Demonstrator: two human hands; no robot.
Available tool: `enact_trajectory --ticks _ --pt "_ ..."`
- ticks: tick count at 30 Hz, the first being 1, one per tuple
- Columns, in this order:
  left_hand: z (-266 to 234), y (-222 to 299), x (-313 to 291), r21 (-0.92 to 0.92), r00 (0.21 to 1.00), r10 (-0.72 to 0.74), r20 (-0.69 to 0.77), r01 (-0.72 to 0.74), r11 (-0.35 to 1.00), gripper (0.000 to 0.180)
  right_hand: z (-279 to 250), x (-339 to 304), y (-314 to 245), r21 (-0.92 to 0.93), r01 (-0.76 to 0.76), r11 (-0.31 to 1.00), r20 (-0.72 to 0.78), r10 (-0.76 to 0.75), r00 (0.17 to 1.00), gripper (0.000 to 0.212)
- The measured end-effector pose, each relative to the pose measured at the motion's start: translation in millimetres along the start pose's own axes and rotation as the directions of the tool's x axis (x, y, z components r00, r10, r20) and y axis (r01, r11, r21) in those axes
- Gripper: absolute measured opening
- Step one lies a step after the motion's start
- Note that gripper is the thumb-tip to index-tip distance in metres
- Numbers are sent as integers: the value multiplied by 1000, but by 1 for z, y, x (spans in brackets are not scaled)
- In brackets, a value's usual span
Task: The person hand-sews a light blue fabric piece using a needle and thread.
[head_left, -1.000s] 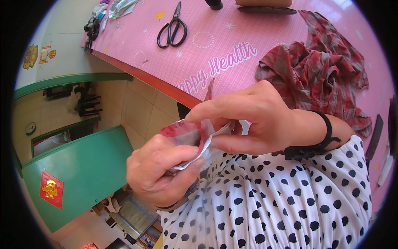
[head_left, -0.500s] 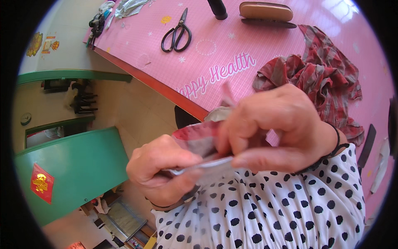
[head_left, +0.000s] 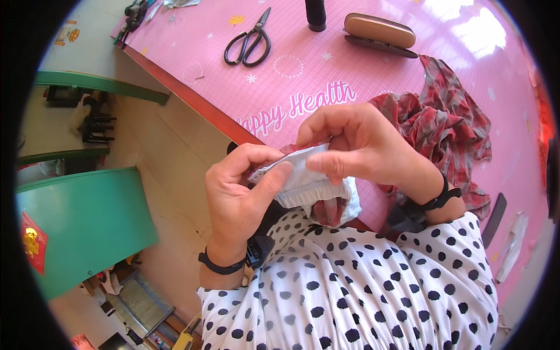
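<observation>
Fingers of your left hand and right hand pinch white-lined, red-and-grey plaid cloth, which could slip askew should either pinch loosen.

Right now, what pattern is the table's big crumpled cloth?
The crumpled cloth is red and grey plaid; best in the head view.

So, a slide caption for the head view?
Left hand and right hand hold red and white cloth by a pink table.
</observation>
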State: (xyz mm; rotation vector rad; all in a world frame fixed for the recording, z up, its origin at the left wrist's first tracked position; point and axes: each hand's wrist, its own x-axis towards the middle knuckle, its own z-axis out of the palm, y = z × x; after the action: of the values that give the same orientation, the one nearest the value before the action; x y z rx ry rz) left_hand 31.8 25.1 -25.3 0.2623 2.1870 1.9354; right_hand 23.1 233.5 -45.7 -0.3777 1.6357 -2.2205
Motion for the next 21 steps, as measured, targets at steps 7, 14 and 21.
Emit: enact_trajectory --ticks 7,14,21 --pt "-7 0 3 -125 989 -53 139 71 990 12 3 0 1 -162 -65 985 -15 63 998 19" --pt "-17 -4 4 -4 985 -17 171 18 1000 11 7 0 -2 -216 -13 976 -2 13 1000 14" --pt "-13 -5 5 -37 988 19 152 -13 999 13 11 0 -1 -193 28 981 -69 -42 997 13"
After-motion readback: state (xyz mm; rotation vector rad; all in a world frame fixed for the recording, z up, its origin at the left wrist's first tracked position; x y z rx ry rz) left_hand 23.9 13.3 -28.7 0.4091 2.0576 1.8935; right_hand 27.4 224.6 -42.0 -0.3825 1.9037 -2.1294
